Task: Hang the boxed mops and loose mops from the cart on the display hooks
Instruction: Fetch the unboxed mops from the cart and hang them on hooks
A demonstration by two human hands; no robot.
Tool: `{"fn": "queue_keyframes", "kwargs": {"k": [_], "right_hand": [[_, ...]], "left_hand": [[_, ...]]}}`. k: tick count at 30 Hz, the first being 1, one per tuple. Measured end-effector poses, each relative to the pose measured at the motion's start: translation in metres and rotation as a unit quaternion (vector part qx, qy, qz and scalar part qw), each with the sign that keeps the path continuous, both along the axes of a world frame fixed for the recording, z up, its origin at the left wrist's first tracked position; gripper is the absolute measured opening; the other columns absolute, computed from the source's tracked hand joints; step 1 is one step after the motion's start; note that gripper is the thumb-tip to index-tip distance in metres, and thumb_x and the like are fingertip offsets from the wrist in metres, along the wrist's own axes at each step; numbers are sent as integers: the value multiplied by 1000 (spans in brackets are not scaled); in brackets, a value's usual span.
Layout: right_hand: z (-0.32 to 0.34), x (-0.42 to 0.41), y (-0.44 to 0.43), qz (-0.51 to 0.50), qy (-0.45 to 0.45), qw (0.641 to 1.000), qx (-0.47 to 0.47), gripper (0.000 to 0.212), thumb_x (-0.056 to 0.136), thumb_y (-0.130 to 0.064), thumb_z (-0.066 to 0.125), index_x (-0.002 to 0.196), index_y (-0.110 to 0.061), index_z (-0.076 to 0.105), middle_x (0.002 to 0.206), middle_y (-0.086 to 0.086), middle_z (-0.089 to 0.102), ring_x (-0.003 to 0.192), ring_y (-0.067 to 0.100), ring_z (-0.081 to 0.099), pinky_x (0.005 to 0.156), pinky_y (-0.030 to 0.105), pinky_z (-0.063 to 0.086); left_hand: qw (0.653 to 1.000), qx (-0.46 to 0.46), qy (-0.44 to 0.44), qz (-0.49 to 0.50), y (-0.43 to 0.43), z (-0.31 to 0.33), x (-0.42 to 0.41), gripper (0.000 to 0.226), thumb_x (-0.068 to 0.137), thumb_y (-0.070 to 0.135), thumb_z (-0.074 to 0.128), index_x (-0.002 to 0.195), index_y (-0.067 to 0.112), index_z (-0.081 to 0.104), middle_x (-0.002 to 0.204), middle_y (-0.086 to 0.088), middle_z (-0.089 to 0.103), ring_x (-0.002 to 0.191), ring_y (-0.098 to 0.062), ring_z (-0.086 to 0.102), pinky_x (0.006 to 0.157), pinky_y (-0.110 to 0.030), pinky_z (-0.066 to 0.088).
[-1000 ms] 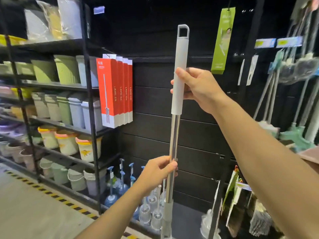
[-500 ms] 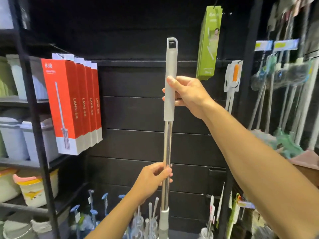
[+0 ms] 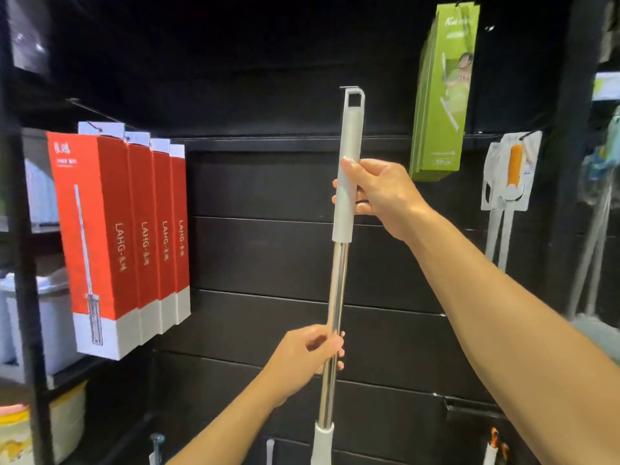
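Step in hand: hang the loose mop by its hanging loop.

1. Hold the shaft vertical so the loop opening faces the black slat wall.
2. Lift with the upper hand and steer with the lower hand. The long shaft probably swings at its foot if it is guided from one point only.
3. Find the hook before pushing forward. A small pale edge shows at the top left of the loop, but whether it is a hook cannot be told.
4. Let go only once the loop bears the weight.

Hands: the right hand is closed round the grey grip sleeve, thumb across the near face. The left hand is closed round the steel tube, lower down.

Position: the mop stands upright at centre, in front of the wall, between the two hands. Its loop is above the right hand and its lower end is out of view. The red boxed mops hang well apart to the left, and the green boxes hang to the upper right.
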State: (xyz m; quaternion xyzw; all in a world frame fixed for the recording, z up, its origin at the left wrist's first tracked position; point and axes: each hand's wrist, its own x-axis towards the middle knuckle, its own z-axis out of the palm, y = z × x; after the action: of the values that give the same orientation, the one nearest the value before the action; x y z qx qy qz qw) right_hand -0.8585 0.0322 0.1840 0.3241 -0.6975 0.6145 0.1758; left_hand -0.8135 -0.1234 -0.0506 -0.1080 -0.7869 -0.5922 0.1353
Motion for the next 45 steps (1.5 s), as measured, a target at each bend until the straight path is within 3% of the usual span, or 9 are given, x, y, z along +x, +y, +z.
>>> {"fn": "queue_keyframes", "kwargs": {"k": [8,17,20,24,27,34,39,43,45], "right_hand": [[28,-79,-11,-1,17,1000,-5,16,99,-44,64,102,-28,66,105,0,74,89,20,78,81,36,66],[40,-157,-26,-25,9,1000,-15,19,100,-43,64,108,-25,66,107,1,73,91,21,77,79,35,66],[39,-180,-33,-42,9,999,-12,14,100,-43,63,98,-29,65,105,2,73,89,21,77,76,32,65],[38,-210,-40,-66,11,998,-7,12,100,-42,64,94,-32,64,102,0,73,88,21,77,76,33,66],[36,-231,-46,-72,2,997,-6,15,100,-43,64,94,-30,66,101,1,74,85,21,78,72,31,65],[27,-271,-55,-111,-7,994,0,13,101,-43,62,96,-31,64,107,2,73,91,21,76,83,39,65],[22,-289,-57,-118,-13,993,-9,18,102,-42,61,105,-25,66,109,5,74,93,23,77,86,41,64],[19,-303,-58,-120,-12,993,-9,25,102,-42,60,114,-21,66,111,5,73,93,23,77,86,40,65],[19,-311,-59,-124,-14,992,-8,22,102,-43,61,113,-24,64,112,4,73,93,22,77,84,37,65]], "left_hand": [[999,-26,19,18,-3,31,-82,17,103,30,61,100,20,73,94,0,78,89,-14,78,71,-16,57],[998,-51,28,13,-13,44,-164,20,103,36,60,98,22,73,93,5,78,88,-9,77,78,-23,60],[999,-29,21,-8,-18,43,-187,23,102,36,61,102,17,74,93,0,78,87,-15,79,78,-30,62],[999,-11,16,-25,-25,41,-217,25,102,33,62,104,12,73,92,-1,78,84,-14,78,66,-16,54],[998,16,6,-55,-33,36,-243,28,101,35,64,105,8,73,96,-8,78,86,-22,79,73,-25,59],[996,17,0,-86,-47,26,-295,26,101,33,64,106,8,73,97,-10,77,86,-22,79,80,-33,62],[994,28,5,-101,-52,22,-320,22,101,29,65,103,10,75,92,-9,76,79,-16,77,66,-19,54],[994,17,12,-105,-54,17,-343,19,99,35,65,99,19,76,94,-6,77,84,-20,79,78,-35,59],[994,22,9,-105,-54,15,-352,19,99,36,65,98,20,76,93,-5,77,85,-20,79,79,-36,58]]}}
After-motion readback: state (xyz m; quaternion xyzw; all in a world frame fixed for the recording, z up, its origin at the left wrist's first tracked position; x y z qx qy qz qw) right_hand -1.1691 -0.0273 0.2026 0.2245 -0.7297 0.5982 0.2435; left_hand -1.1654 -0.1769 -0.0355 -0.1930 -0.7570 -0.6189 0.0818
